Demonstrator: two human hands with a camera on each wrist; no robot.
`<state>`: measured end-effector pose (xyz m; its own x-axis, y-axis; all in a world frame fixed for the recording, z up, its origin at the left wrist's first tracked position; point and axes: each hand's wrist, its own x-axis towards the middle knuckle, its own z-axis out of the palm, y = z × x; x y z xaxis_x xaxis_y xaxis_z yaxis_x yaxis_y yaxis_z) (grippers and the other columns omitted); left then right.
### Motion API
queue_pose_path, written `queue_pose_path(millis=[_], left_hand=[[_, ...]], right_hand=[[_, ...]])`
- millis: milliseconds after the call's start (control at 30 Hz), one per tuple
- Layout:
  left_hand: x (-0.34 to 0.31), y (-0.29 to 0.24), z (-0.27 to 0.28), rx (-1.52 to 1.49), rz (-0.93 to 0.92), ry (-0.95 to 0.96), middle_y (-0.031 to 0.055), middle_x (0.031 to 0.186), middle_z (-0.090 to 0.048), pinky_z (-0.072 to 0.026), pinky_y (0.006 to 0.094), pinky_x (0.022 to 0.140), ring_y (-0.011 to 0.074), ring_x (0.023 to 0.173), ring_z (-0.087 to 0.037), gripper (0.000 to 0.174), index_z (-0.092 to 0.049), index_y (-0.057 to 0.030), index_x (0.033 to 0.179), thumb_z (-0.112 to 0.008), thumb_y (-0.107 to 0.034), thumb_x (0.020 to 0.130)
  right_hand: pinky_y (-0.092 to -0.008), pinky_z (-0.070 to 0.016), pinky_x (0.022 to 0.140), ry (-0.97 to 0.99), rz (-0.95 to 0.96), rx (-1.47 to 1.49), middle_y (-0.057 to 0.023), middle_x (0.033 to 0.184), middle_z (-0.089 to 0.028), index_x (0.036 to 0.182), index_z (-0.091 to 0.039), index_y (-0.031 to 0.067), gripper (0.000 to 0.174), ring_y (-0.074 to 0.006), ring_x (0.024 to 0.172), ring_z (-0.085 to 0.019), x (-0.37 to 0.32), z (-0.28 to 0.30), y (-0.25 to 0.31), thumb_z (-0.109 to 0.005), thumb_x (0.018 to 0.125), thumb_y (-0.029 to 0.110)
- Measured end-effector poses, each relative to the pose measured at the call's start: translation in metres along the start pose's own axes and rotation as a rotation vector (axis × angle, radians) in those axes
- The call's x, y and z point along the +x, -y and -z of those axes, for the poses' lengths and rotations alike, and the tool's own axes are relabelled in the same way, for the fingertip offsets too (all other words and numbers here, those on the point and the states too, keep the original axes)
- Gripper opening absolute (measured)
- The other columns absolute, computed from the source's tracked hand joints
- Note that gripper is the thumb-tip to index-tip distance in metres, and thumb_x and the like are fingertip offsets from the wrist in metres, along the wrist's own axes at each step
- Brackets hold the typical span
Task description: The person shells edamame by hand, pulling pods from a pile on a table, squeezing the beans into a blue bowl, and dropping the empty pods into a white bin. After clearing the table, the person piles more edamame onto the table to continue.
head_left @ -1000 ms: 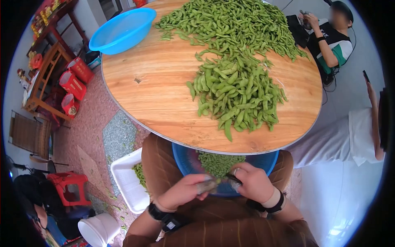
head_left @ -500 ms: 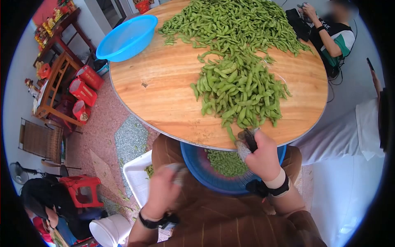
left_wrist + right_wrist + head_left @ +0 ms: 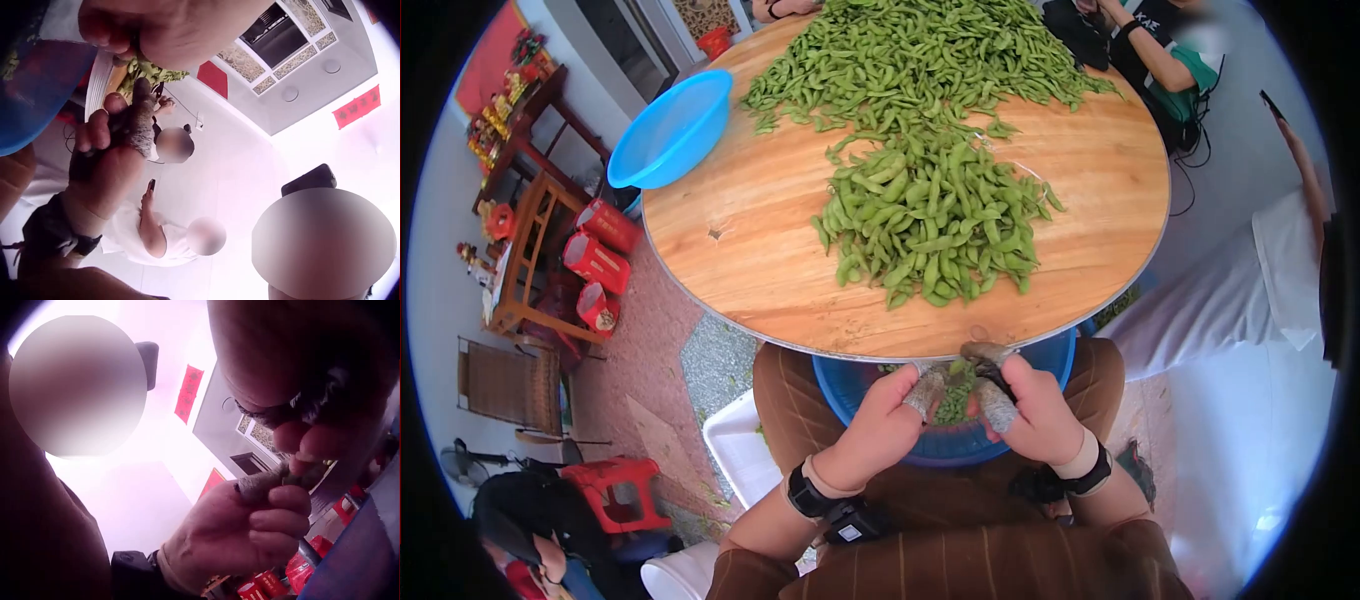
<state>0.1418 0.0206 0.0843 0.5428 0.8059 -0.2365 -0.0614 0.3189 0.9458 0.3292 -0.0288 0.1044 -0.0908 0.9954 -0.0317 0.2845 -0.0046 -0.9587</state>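
Both my hands meet over a blue basin [image 3: 840, 385] in my lap, just below the table's front edge. Grey wrappings cover the thumbs. My left hand [image 3: 880, 425] has curled fingers and pinches a green edamame pod [image 3: 962, 376] from the left. From the other side my right hand [image 3: 1040, 415] grips at the same pod, a dark band showing on its finger. The hands cover most of the pod. Shelled green beans [image 3: 953, 406] show in the basin between the hands. Ahead, a small heap of edamame pods [image 3: 935, 220] lies on the wooden table [image 3: 750, 270].
A larger pod pile [image 3: 920, 65] covers the table's far side, beside a light-blue basin [image 3: 670, 130]. A white tray [image 3: 740, 450] stands by my left leg, near a white bucket [image 3: 685, 575] and a red stool [image 3: 620, 495]. Other people are at both sides.
My right hand has come back from the front of the pod heap to over the basin. My left hand has moved right to meet it. The head view has shifted a little.
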Motion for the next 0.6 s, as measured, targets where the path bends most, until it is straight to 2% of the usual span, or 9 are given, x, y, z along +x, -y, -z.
queue_pose_path(millis=[67, 200, 267, 300, 367, 500, 600], left_hand=[[-0.001, 0.007, 0.008, -0.251, 0.214, 0.165, -0.0027, 0.068, -0.045, -0.0294, 0.0227, 0.051, 0.0083, 0.056, -0.036, 0.015, -0.054, -0.0048, 0.087, -0.040, -0.004, 0.093], [-0.003, 0.001, 0.005, -0.415, 0.354, 0.098, -0.0010, 0.074, -0.052, -0.0324, 0.0216, 0.054, 0.0072, 0.060, -0.040, 0.013, -0.056, -0.0041, 0.092, -0.043, -0.002, 0.092], [-0.004, -0.004, -0.007, -0.131, 0.037, 0.013, 0.0017, 0.086, -0.060, -0.0386, 0.0206, 0.060, 0.0064, 0.069, -0.048, 0.015, -0.057, -0.0022, 0.103, -0.049, -0.002, 0.091], [-0.003, -0.001, -0.004, -0.130, 0.045, 0.015, 0.0017, 0.086, -0.060, -0.0386, 0.0206, 0.060, 0.0064, 0.069, -0.048, 0.015, -0.057, -0.0022, 0.103, -0.049, -0.002, 0.091], [0.001, 0.008, 0.006, 0.381, -0.196, -0.002, 0.0114, 0.096, -0.065, -0.0486, 0.0295, 0.080, 0.0192, 0.092, -0.063, 0.027, -0.058, 0.0012, 0.110, -0.053, 0.002, 0.084], [0.004, 0.015, 0.009, 0.335, -0.155, -0.026, 0.0123, 0.095, -0.065, -0.0481, 0.0297, 0.081, 0.0205, 0.090, -0.064, 0.029, -0.059, 0.0004, 0.111, -0.054, 0.003, 0.082], [0.005, 0.016, 0.012, 0.411, -0.221, -0.024, 0.0132, 0.093, -0.064, -0.0490, 0.0319, 0.078, 0.0223, 0.088, -0.064, 0.027, -0.060, -0.0006, 0.109, -0.055, 0.002, 0.082]], right_hand=[[-0.0268, -0.0493, 0.059, 0.121, -0.103, 0.022, -0.0082, 0.076, -0.066, 0.115, -0.051, 0.0000, 0.036, -0.0136, 0.065, -0.063, 0.002, 0.000, 0.001, -0.053, 0.079, -0.001], [-0.0272, -0.0494, 0.058, 0.135, -0.011, 0.064, -0.0083, 0.075, -0.065, 0.111, -0.054, 0.0002, 0.032, -0.0135, 0.062, -0.062, 0.005, 0.000, -0.017, -0.053, 0.079, -0.001], [-0.0256, -0.0486, 0.054, 0.132, -0.063, 0.102, -0.0063, 0.075, -0.064, 0.104, -0.056, 0.0003, 0.024, -0.0115, 0.058, -0.059, 0.005, -0.001, -0.012, -0.053, 0.080, 0.000], [-0.0256, -0.0486, 0.054, 0.129, -0.069, 0.107, -0.0063, 0.075, -0.064, 0.104, -0.056, 0.0003, 0.024, -0.0115, 0.058, -0.059, 0.005, -0.001, -0.014, -0.053, 0.080, 0.000], [-0.0222, -0.0453, 0.049, 0.162, -0.213, 0.280, -0.0030, 0.075, -0.062, 0.102, -0.056, 0.0020, 0.019, -0.0075, 0.053, -0.054, 0.006, -0.002, -0.018, -0.052, 0.084, 0.003], [-0.0197, -0.0418, 0.046, 0.221, -0.235, 0.427, -0.0006, 0.075, -0.061, 0.102, -0.056, 0.0036, 0.015, -0.0042, 0.052, -0.051, 0.008, 0.000, -0.017, -0.050, 0.088, 0.006], [-0.0195, -0.0395, 0.044, 0.246, -0.266, 0.456, -0.0001, 0.073, -0.059, 0.103, -0.056, 0.0045, 0.015, -0.0034, 0.050, -0.048, 0.011, -0.001, -0.021, -0.048, 0.091, 0.008]])
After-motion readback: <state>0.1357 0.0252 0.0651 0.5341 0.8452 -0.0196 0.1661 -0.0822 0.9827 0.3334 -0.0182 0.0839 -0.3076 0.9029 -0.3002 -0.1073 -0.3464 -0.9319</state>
